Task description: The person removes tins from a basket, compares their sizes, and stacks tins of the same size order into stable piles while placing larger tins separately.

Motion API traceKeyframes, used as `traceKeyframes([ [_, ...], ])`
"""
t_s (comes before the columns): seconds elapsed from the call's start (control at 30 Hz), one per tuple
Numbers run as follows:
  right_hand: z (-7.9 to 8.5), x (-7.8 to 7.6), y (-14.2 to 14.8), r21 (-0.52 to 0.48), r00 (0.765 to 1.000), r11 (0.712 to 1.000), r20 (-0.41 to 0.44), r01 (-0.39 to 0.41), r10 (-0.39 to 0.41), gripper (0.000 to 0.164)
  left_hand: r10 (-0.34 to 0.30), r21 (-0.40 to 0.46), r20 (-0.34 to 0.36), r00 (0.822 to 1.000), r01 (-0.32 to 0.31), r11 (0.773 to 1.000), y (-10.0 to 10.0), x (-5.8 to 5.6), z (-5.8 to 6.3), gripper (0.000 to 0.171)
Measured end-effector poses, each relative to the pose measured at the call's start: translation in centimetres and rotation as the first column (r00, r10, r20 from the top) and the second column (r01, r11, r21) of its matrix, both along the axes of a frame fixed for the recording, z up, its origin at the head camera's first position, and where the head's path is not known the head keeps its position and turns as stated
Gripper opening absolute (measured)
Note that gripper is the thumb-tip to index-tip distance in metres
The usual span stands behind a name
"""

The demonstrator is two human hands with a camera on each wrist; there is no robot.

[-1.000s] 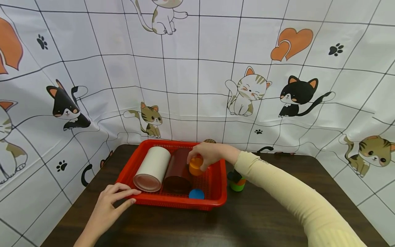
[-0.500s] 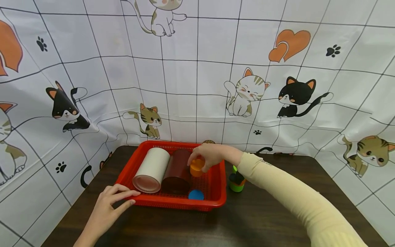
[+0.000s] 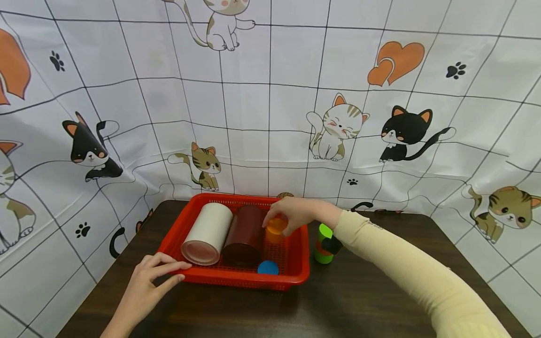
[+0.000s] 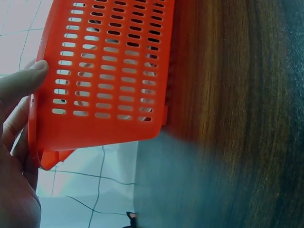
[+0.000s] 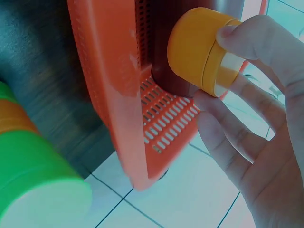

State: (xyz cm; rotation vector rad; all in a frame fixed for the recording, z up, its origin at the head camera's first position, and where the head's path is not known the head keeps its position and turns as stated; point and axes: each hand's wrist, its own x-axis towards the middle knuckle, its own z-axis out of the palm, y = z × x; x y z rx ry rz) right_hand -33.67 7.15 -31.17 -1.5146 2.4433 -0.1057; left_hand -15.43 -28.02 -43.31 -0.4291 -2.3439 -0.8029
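My right hand (image 3: 291, 213) pinches a small orange jar (image 5: 192, 47) between thumb and fingertips, above the right part of the red plastic basket (image 3: 249, 278). In the right wrist view the jar is tipped on its side, close to a dark brown cylinder (image 3: 244, 234) lying in the basket. Left of that lies a white cylinder (image 3: 208, 234) with a pinkish end. A blue round piece (image 3: 268, 268) sits near the basket's front wall. My left hand (image 3: 145, 281) holds the front left rim, its thumb outside and its fingers behind the lip (image 4: 32, 128).
Just right of the basket stands a green and orange banded cylinder (image 3: 323, 249), partly behind the black wrist camera (image 3: 332, 244). Basket and cylinder stand on a dark wooden table (image 3: 359, 300). A white cat-patterned sheet (image 3: 249, 103) hangs around the back and sides.
My right hand has shifted slightly right with the orange jar, uncovering more of the brown cylinder and the green and orange one. My left hand stays at the rim.
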Motion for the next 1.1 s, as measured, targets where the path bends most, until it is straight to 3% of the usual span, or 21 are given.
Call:
traceKeyframes([
  [0.5,2.0,0.5,4.7,-0.148,0.999,0.988,0.046,0.035,-0.028,0.049,-0.003,0.002,0.006,1.0,0.003,1.0,0.1,0.0,0.1,0.043],
  [0.87,2.1,1.2,9.7,-0.256,0.996,0.965,-0.038,0.063,-0.075,0.05,-0.004,-0.003,0.009,1.0,0.004,1.0,0.0,-0.1,0.1,0.042],
  [1.1,1.9,1.5,11.6,-0.275,0.992,0.957,-0.067,0.088,-0.111,0.05,0.009,-0.001,0.024,1.0,-0.009,1.0,0.1,-0.1,0.0,0.041],
])
